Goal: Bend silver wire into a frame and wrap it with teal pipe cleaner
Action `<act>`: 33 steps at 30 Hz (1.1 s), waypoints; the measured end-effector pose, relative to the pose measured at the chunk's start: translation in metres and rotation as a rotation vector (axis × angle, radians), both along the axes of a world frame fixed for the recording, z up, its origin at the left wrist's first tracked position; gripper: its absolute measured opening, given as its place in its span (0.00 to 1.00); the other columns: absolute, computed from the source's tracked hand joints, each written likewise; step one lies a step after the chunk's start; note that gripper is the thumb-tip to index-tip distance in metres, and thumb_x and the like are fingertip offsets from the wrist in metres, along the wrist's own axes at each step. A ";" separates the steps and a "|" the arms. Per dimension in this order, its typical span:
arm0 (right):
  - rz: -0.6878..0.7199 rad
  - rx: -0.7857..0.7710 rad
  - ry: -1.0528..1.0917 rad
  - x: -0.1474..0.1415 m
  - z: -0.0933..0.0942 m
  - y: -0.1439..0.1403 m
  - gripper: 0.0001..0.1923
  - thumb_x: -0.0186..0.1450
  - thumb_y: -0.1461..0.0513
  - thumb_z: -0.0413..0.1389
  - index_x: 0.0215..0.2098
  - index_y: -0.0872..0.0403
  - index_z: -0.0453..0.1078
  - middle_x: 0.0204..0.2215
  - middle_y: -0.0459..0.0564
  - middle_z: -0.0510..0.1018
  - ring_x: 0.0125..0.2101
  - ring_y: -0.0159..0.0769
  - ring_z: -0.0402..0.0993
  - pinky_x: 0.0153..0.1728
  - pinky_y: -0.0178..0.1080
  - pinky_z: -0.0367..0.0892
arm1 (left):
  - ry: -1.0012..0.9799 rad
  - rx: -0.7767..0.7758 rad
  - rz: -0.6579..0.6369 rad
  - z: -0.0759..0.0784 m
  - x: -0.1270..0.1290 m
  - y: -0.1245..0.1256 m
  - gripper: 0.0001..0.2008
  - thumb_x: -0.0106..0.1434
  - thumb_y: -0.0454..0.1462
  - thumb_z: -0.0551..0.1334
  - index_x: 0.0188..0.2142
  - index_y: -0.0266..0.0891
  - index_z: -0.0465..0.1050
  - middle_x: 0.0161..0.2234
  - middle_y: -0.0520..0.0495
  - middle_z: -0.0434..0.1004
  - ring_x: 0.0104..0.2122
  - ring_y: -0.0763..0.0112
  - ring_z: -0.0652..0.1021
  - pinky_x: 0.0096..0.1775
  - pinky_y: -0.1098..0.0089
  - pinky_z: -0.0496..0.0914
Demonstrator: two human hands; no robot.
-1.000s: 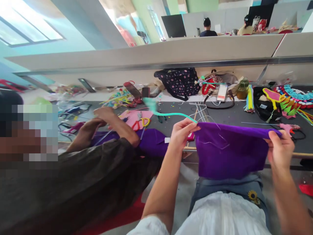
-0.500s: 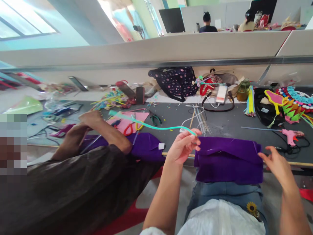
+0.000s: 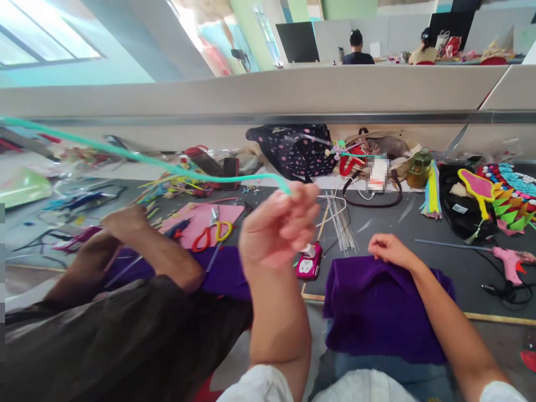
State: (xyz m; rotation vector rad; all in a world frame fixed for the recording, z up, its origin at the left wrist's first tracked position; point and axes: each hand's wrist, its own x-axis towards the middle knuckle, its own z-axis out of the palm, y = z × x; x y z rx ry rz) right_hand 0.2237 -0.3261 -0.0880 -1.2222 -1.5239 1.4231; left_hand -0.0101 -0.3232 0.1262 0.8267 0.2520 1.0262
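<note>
Raised in front of me, my left hand (image 3: 280, 223) is closed on one end of a long turquoise pipe cleaner (image 3: 201, 177). The pipe cleaner bends at the fingers and stretches away to the left edge, smeared by motion there. My right hand (image 3: 389, 251) hovers by the top edge of a folded purple cloth (image 3: 377, 312), fingers curled, with nothing visible in them. I cannot tell whether it touches the cloth, which drapes from the table edge over my lap. Behind my left wrist lies a magenta power socket (image 3: 309, 262) with a white plug.
A co-worker's arms (image 3: 154, 245) are at the left, near scissors (image 3: 211, 229) on pink paper. Thin sticks (image 3: 341, 223) lie mid-table. On the right are a pink glue gun (image 3: 508, 262), a black bag (image 3: 456, 206) and a glass jar (image 3: 419, 167). A dotted bag (image 3: 293, 148) leans at the back.
My left hand has moved up and left, carrying the pipe cleaner, whose far end now reaches the left edge. My right hand has swung left over the cloth, its fingers now curled.
</note>
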 end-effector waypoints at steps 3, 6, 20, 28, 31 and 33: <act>0.243 0.165 -0.194 -0.004 -0.012 -0.027 0.16 0.60 0.52 0.61 0.39 0.54 0.71 0.31 0.45 0.76 0.29 0.31 0.69 0.31 0.33 0.65 | -0.131 0.026 0.155 0.018 -0.025 0.003 0.12 0.50 0.30 0.72 0.29 0.39 0.69 0.22 0.60 0.67 0.13 0.94 0.61 0.11 0.96 0.50; 0.367 0.461 -0.526 -0.007 -0.017 -0.049 0.19 0.57 0.54 0.66 0.44 0.51 0.72 0.44 0.51 0.74 0.43 0.39 0.69 0.42 0.39 0.65 | -0.170 0.019 0.259 0.017 -0.019 0.007 0.14 0.49 0.30 0.74 0.29 0.40 0.69 0.22 0.61 0.66 0.13 0.94 0.59 0.12 0.96 0.52; 0.456 0.309 -0.356 -0.045 0.006 -0.096 0.06 0.65 0.62 0.57 0.37 0.55 0.77 0.38 0.52 0.79 0.37 0.36 0.77 0.40 0.35 0.69 | -0.010 -0.342 -0.013 -0.090 0.093 0.060 0.06 0.66 0.34 0.57 0.33 0.36 0.71 0.28 0.51 0.60 0.20 0.84 0.58 0.19 0.84 0.62; -0.186 0.225 0.359 0.062 0.089 -0.037 0.23 0.62 0.44 0.56 0.22 0.53 0.68 0.17 0.42 0.71 0.10 0.22 0.53 0.12 0.29 0.48 | -0.110 -0.555 -0.112 -0.158 0.116 0.089 0.09 0.69 0.31 0.53 0.32 0.36 0.69 0.28 0.52 0.61 0.19 0.85 0.59 0.19 0.87 0.59; -0.509 0.504 0.572 0.073 0.093 -0.006 0.27 0.60 0.39 0.53 0.19 0.49 0.56 0.11 0.34 0.54 0.09 0.21 0.39 0.11 0.29 0.43 | -0.057 -0.637 -0.127 -0.186 0.116 0.098 0.09 0.68 0.30 0.54 0.31 0.35 0.67 0.26 0.54 0.58 0.17 0.87 0.58 0.19 0.89 0.58; -0.671 0.582 0.576 0.080 0.080 0.011 0.28 0.61 0.39 0.51 0.19 0.49 0.53 0.12 0.33 0.47 0.09 0.22 0.34 0.11 0.30 0.41 | -0.028 -0.681 -0.126 -0.202 0.113 0.103 0.08 0.67 0.30 0.55 0.30 0.34 0.66 0.25 0.55 0.57 0.16 0.88 0.57 0.19 0.89 0.61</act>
